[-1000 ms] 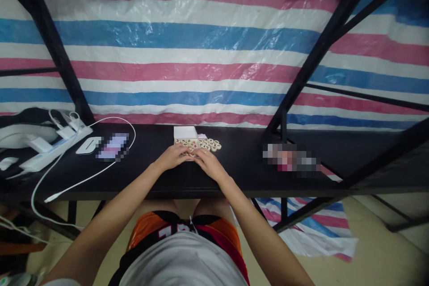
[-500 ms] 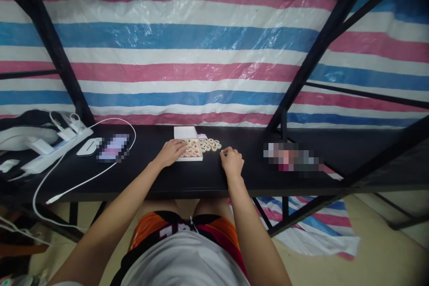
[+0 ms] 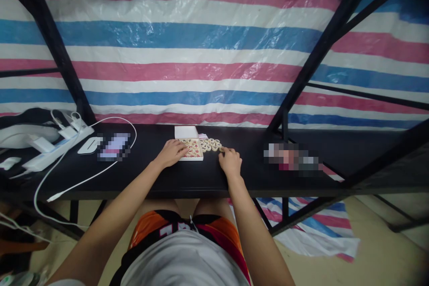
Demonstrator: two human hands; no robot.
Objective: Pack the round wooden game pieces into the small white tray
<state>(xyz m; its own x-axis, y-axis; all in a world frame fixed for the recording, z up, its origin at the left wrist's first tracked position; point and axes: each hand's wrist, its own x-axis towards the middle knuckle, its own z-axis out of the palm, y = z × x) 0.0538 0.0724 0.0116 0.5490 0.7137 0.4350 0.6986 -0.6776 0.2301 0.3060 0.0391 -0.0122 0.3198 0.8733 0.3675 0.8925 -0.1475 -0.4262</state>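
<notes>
A shallow white box [image 3: 200,158] with its lid [image 3: 186,132] folded back stands open on the black table. Round Chinese chess pieces [image 3: 193,148] with red and dark characters lie inside it. My left hand [image 3: 170,153] rests over the box's left edge, fingers stretched out and holding nothing. More loose chess pieces [image 3: 209,145] lie in a cluster just right of the box. At that cluster's right end, my right hand [image 3: 231,161] has its fingers curled on one piece [image 3: 221,149], partly hidden by the fingertips.
On the left of the black table [image 3: 197,183] are a white power strip [image 3: 58,151] with plugs, a white cable [image 3: 80,184] and a blurred phone-like object [image 3: 114,147]. A pixelated item [image 3: 291,157] lies to the right. Black metal posts [image 3: 306,71] frame the striped sheet [image 3: 187,71] behind.
My right hand has shifted slightly left and closer to the loose pieces, bringing the piece at its fingertips against the cluster. My left hand stays at the box.
</notes>
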